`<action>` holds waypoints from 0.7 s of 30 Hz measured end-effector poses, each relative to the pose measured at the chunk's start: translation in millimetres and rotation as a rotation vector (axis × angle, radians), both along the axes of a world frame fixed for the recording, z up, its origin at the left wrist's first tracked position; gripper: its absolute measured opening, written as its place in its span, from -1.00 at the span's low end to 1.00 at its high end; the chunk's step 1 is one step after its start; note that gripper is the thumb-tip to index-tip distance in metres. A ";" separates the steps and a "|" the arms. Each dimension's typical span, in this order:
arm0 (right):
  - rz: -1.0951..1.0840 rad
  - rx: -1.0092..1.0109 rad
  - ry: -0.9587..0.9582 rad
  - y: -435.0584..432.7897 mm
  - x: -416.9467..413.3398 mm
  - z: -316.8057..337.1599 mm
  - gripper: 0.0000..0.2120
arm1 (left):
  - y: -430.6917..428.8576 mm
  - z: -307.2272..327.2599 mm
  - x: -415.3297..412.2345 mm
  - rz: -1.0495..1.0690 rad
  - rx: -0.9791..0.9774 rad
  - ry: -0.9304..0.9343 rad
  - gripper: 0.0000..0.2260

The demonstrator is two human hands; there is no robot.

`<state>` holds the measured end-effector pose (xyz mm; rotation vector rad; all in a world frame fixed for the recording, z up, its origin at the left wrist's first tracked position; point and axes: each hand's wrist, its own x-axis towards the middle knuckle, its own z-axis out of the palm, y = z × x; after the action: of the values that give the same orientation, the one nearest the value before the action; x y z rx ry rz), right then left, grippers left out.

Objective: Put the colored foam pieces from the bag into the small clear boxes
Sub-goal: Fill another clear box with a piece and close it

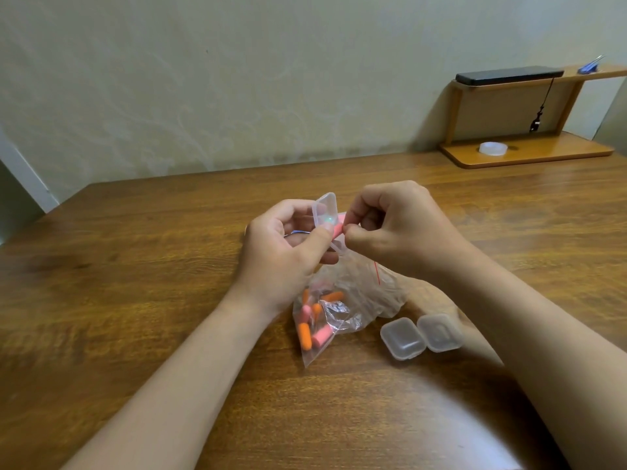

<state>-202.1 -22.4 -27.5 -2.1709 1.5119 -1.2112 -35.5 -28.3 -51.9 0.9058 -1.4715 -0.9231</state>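
My left hand point(286, 247) holds a small clear box point(325, 209) with its lid up, above the table. My right hand point(390, 225) pinches a pink foam piece point(338, 229) at the box's opening. Below both hands lies a clear zip bag point(342, 307) with several orange and pink foam pieces point(310, 325) inside, its top lifted toward my hands. Two more small clear boxes point(420, 335) sit shut, side by side, on the table to the right of the bag.
The wooden table point(152, 266) stretches out on all sides. At the back right stands a small wooden shelf point(529, 150) with a tape roll point(493, 148) below and a black phone point(507, 75) on top. A wall runs behind.
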 end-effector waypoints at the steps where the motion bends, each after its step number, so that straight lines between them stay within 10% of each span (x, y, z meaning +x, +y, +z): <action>1: -0.003 0.002 0.006 0.3 0.1 -0.5 -0.95 | 1.0 0.3 0.1 -0.002 -0.001 -0.005 -0.88; 10: 0.047 0.336 -0.148 6.4 -13.3 22.9 -0.93 | -7.9 0.4 5.3 0.131 0.045 -0.102 -0.83; 21: 0.156 0.587 0.094 14.5 -14.9 24.2 -0.88 | -15.1 -6.3 11.1 0.235 0.072 -0.336 -0.84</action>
<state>-217.0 -8.0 -3.3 -1.9114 1.4628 -0.5276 -24.4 -43.3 -58.2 1.3063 -1.5768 -0.6752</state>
